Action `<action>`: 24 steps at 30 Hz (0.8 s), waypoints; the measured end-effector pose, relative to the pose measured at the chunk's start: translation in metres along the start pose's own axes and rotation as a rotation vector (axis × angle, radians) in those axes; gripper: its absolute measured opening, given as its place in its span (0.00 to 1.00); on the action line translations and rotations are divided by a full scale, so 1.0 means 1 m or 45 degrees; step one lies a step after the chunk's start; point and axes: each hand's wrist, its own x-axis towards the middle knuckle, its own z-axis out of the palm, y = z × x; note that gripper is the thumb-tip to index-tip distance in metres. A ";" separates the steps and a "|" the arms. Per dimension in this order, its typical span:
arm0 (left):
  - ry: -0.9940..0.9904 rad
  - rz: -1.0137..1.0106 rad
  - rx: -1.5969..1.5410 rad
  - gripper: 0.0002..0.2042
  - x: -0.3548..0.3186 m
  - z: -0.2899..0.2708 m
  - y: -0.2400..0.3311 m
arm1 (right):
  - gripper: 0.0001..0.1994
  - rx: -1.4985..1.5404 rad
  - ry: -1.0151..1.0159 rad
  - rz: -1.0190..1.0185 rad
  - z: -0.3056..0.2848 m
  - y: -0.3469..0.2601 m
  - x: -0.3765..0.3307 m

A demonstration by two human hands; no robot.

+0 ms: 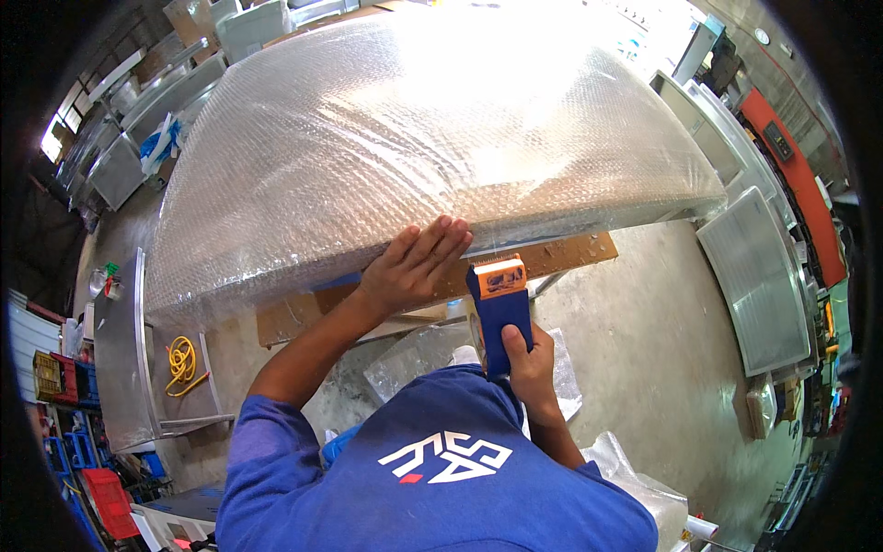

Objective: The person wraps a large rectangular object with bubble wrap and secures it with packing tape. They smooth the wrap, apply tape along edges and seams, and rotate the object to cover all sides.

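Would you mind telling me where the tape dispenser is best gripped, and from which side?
Grip the tape dispenser by its blue handle, from below on the person's side, as the right hand does. Its orange head points up at the bubble-wrapped panel, so that end should probably stay free.

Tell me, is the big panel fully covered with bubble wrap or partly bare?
Covered, as far as visible: bubble wrap spreads over the panel's whole top and folds over the near edge, under the left hand. The underside is hidden.

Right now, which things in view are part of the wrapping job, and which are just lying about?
In use:
large bubble-wrapped panel, left hand pressing its edge
blue and orange tape dispenser, held in right hand

Lying about:
coiled yellow cable
red plastic crate
loose clear plastic sheet on the floor
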 end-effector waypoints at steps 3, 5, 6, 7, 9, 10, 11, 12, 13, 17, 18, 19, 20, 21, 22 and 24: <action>0.071 0.046 0.056 0.21 0.001 0.001 -0.004 | 0.21 0.044 -0.037 0.050 -0.004 0.003 -0.001; 0.102 0.070 0.073 0.19 0.001 0.001 -0.006 | 0.21 0.003 -0.029 0.015 -0.005 0.007 -0.002; 0.105 0.068 0.070 0.19 0.000 0.003 -0.006 | 0.21 -0.019 -0.021 0.001 -0.005 0.010 -0.004; 0.108 0.065 0.068 0.19 -0.001 0.003 -0.004 | 0.21 -0.030 -0.006 -0.010 -0.005 0.012 -0.005; 0.097 0.028 0.037 0.21 -0.002 0.002 -0.002 | 0.21 -0.055 0.029 -0.033 -0.001 0.016 -0.007; 0.093 0.010 0.022 0.22 -0.002 0.002 -0.001 | 0.21 -0.044 0.034 -0.012 -0.001 0.020 -0.008; 0.094 0.004 0.011 0.22 -0.002 0.003 0.000 | 0.21 -0.033 0.038 0.009 -0.001 0.024 -0.008; 0.095 -0.004 0.004 0.22 -0.003 0.003 0.001 | 0.21 -0.021 0.039 0.029 -0.001 0.027 -0.009; 0.095 -0.011 -0.002 0.21 -0.003 0.004 0.001 | 0.21 -0.068 0.036 0.009 0.000 0.029 -0.008; 0.120 0.010 0.074 0.21 -0.005 0.006 -0.001 | 0.22 -0.178 0.000 -0.020 0.000 0.049 0.006; 0.121 -0.005 0.058 0.19 -0.005 0.006 0.001 | 0.22 -0.189 -0.007 -0.010 -0.001 0.061 0.009; 0.120 -0.019 0.044 0.17 -0.004 0.004 0.002 | 0.21 -0.212 -0.025 -0.041 -0.002 0.075 0.016; 0.126 -0.028 0.036 0.16 -0.001 0.003 0.001 | 0.21 -0.233 -0.040 -0.081 -0.003 0.090 0.028; 0.119 -0.032 -0.015 0.15 0.000 0.001 -0.001 | 0.21 -0.248 -0.054 -0.125 -0.002 0.102 0.040; 0.112 -0.039 -0.069 0.15 0.001 -0.002 0.000 | 0.21 -0.247 -0.049 -0.153 0.000 0.109 0.052; 0.090 -0.134 -0.286 0.15 0.000 -0.014 0.002 | 0.21 -0.245 -0.042 -0.193 0.003 0.121 0.066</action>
